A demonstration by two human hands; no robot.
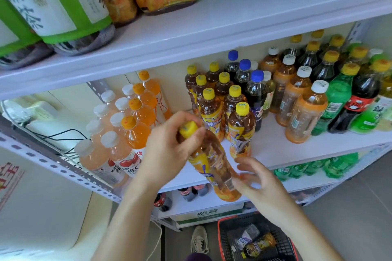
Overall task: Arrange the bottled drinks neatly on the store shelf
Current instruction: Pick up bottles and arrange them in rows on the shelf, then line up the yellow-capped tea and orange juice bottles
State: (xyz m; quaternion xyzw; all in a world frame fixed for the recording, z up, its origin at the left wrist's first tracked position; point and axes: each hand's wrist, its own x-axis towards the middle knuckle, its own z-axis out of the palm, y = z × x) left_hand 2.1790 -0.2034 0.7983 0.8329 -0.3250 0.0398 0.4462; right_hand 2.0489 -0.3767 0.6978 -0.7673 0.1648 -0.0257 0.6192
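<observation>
I had a yellow-capped clear plastic bottle of amber tea [210, 163] tilted just before the white store shelf [275, 154], left hand [169, 144] clenched round its neck, right hand [256, 178] released beside its base. Mid-placement (I judged): next, stand it upright beside the matching yellow-capped row [220, 99].

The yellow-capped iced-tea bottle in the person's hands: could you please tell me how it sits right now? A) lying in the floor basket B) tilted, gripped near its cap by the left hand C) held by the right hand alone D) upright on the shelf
B: the yellow-capped iced-tea bottle leans off the white shelf, with the left hand wrapped around its neck and the right hand open at its base.
</observation>
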